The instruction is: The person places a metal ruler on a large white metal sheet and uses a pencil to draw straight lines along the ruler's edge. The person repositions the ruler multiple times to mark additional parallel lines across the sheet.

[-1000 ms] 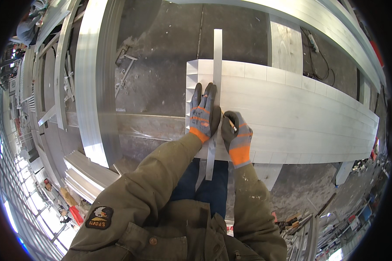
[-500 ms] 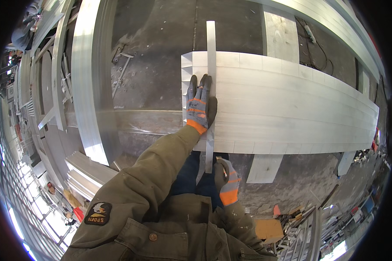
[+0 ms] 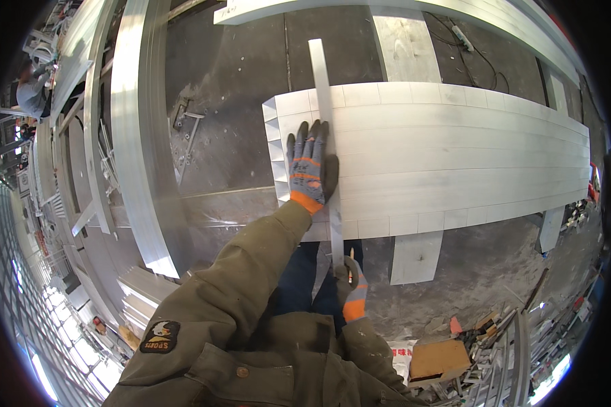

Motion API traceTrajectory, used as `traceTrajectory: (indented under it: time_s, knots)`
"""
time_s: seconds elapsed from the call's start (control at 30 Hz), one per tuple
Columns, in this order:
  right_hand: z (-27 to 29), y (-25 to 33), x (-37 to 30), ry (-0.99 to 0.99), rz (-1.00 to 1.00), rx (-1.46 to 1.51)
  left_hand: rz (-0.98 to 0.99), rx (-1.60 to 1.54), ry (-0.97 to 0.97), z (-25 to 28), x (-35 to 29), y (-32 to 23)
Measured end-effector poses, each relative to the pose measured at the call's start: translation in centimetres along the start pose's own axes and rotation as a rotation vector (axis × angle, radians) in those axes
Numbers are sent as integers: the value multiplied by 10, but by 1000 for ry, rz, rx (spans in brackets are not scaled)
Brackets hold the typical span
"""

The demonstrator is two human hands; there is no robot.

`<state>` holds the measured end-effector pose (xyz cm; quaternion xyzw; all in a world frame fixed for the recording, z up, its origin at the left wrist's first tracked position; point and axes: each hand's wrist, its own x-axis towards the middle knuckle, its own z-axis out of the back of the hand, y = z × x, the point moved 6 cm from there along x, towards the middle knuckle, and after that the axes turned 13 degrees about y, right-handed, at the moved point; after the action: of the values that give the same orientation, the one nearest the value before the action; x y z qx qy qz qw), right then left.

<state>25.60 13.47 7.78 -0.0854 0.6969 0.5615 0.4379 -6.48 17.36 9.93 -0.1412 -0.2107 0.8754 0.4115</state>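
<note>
My left hand [image 3: 307, 166], in a grey-and-orange glove with dark fingertips, lies stretched out on a flat metal strip [image 3: 320, 74]. Its thumb is on the strip's right side, its fingers toward the left. Beneath, the strip crosses a row of silvery metal profiles [image 3: 448, 156] laid side by side, near their open left ends. Both strip ends jut past the row. My right hand [image 3: 353, 292], gloved alike, is closed around a thin, tan, pencil-like stick [image 3: 351, 256] beside the strip's near end. Whether its fingers also touch the strip cannot be made out.
Flat boards [image 3: 417, 261] support the profiles from below. Long metal beams [image 3: 132, 122] stand at the left, and another [image 3: 305, 8] runs along the far side. A cable [image 3: 482, 57] lies beyond the row. A cardboard box [image 3: 440, 359] and scrap are at lower right. Another person [image 3: 32, 91] is at far left.
The strip has tilted, its far end shifting left and its near end right. My right hand has come up against the near end, and the stick now shows pointing upward. The view has turned slightly.
</note>
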Motion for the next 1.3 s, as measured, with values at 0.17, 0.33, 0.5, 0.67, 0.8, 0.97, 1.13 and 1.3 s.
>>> traceTrajectory:
  time_s: [0.17,0.33,0.5,0.67,0.8,0.97,1.13,1.3]
  knots:
    - [20,-6,2,-32,84,28,-25,14,-20,-10,17,-23]
    - [20,-17,8,-20,72,68,-33,41,7,-13,17,-21]
    - [22,-8,7,-4,86,55,-33,39,2,-20,16,-16]
    - [23,-12,8,1,99,13,-43,84,-2,-23,15,-13]
    - [18,-28,13,-21,108,21,-30,93,14,-24,16,-12]
    - [20,-33,6,-30,23,30,-42,59,-19,-22,15,-14]
    - [24,-21,6,4,-10,35,-42,60,-25,-20,14,-14]
    - [25,-20,6,-14,16,73,-34,93,-10,-21,16,-15]
